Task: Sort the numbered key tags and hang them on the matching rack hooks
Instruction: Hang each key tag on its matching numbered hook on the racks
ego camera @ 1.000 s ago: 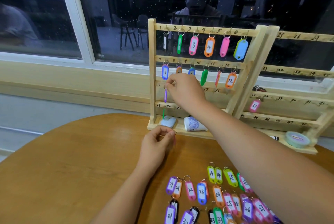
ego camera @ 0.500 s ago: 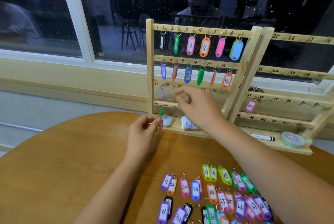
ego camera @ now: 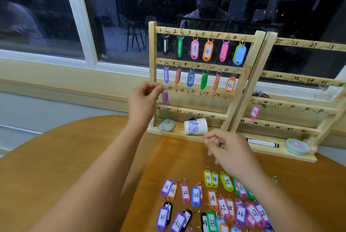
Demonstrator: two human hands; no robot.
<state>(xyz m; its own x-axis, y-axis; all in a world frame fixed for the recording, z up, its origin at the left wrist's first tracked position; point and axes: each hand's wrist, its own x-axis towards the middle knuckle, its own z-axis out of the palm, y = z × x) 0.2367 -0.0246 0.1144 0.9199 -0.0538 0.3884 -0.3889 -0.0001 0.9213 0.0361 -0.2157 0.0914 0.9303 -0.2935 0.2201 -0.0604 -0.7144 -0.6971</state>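
At the left post of the rack, a purple tag is held pinched in the left hand grip at hook 13. Hooks 1 to 12 are filled. The right hand grip is loosely curled, with nothing seen held. Tags 14 upward lie on the surface and are judged not yet hung.

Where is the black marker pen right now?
In the head view the marker pen lies on the wooden rack's base ledge, right of centre, between the tipped paper cup and the mint-green tin, just beyond the right hand.
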